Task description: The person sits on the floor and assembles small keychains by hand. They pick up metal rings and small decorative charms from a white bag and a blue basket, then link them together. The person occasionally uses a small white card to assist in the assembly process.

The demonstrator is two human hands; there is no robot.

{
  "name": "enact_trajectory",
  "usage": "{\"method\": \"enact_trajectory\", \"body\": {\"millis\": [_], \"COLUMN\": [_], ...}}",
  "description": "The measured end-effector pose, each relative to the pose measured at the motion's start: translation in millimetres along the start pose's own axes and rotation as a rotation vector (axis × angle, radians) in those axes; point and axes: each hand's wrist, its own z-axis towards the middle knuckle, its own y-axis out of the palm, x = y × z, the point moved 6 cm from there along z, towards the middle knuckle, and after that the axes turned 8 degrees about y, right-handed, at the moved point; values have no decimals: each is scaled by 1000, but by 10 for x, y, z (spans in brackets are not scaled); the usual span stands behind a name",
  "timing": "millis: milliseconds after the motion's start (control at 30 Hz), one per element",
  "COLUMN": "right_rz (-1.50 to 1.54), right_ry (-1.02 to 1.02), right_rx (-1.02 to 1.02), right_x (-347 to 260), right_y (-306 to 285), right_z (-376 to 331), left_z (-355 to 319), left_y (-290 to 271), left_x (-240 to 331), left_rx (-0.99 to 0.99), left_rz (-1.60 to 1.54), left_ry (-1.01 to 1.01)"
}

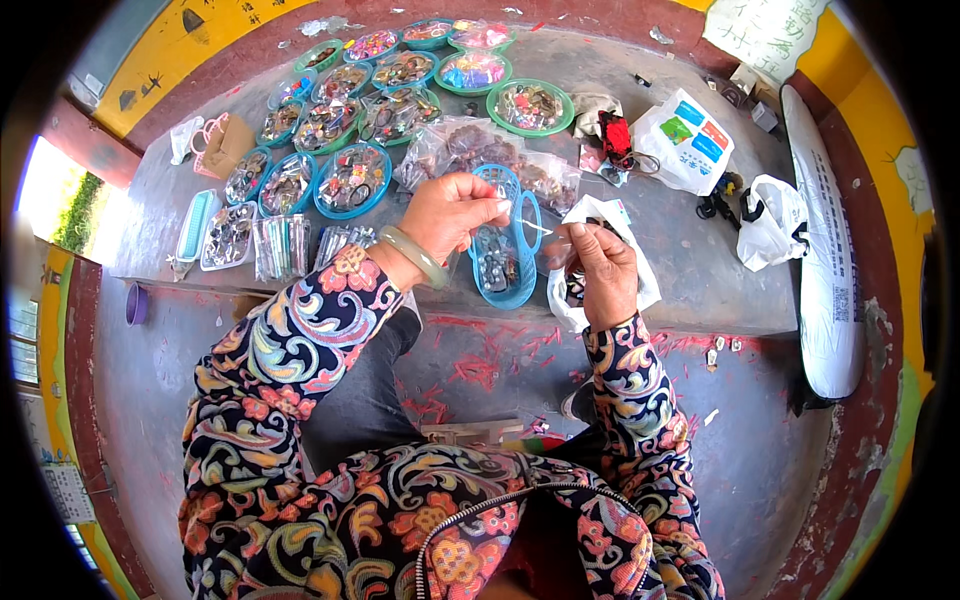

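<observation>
My left hand (452, 218), with a pale bangle (415, 258) at its wrist, is closed in a pinch above a blue plastic basket (510, 298). A thin white strip (532, 226) runs from its fingertips toward my right hand. The basket holds small grey and clear pieces (493, 258). My right hand (605, 270) pinches with thumb and forefinger in front of an open white plastic bag (645, 285). Something small and see-through shows near its fingertips, too fine to name. Dark bits lie inside the bag, partly hidden by that hand.
Round trays (352, 180) of small trinkets crowd the raised grey platform at the back left. Clear bags of brownish pieces (480, 145) lie behind the basket. White carrier bags (685, 140) stand at right, near a long wrapped white board (825, 250). Red scraps (475, 370) litter the floor.
</observation>
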Motion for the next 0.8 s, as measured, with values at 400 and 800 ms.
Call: {"method": "enact_trajectory", "body": {"millis": [400, 800], "right_rz": [-833, -1140], "right_ry": [-379, -483], "right_rx": [36, -111], "right_x": [-427, -358], "right_y": [241, 467], "right_z": [-181, -319], "left_z": [45, -159], "left_y": [29, 363], "left_x": [-72, 61], "left_rx": [-134, -318], "left_rz": [400, 692], "left_ry": [323, 463]}}
